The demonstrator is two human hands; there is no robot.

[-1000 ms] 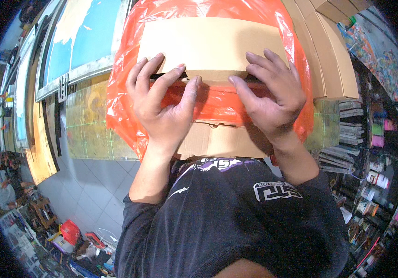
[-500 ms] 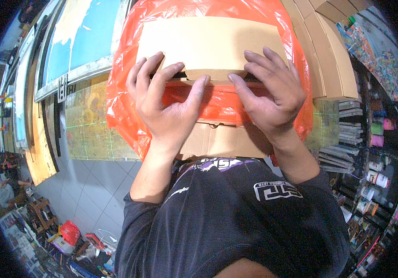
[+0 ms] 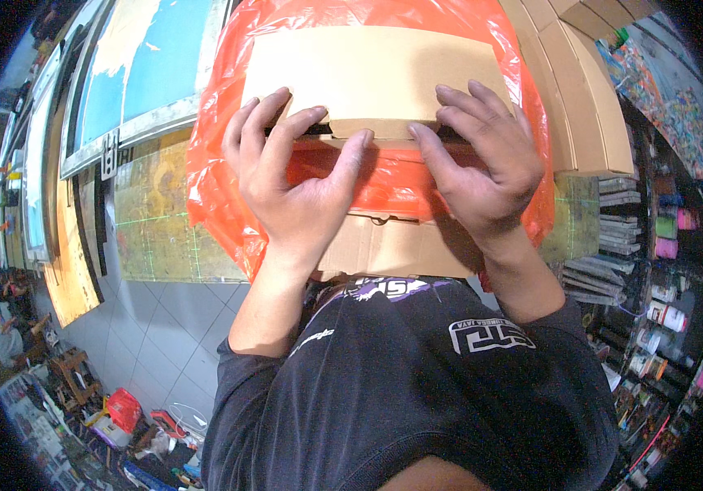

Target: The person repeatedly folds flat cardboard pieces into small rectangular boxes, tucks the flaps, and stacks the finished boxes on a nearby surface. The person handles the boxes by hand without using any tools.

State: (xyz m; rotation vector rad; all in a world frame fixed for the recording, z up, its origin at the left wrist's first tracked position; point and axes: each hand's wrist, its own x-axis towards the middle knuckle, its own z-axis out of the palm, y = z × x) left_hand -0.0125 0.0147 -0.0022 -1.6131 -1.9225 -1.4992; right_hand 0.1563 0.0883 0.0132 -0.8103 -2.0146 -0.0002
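Note:
A plain tan cardboard box [image 3: 376, 74] lies on a red plastic bag, its smooth lid facing up. Both hands grip the lid's near edge, one toward each corner. My left hand [image 3: 290, 176] curls its fingers over the top, with the thumb at the front flap [image 3: 376, 129]. Mirroring it, my right hand [image 3: 486, 168] has bent fingers on the lid and its thumb against the flap. Dark gaps show beside the flap, near the fingers. The box's inside is hidden.
The red plastic bag [image 3: 220, 180] spreads around the box over a green-lined work surface [image 3: 155, 221]. Another cardboard piece [image 3: 400, 245] lies against my body. Tan boxes [image 3: 584, 98] stand at the right; a framed blue screen [image 3: 151, 74] leans at the left. Jars [image 3: 666, 315] fill shelves.
My right hand and its thumb have shifted slightly up and to the right along the flap. The lid has tipped up a touch; the left hand has barely moved.

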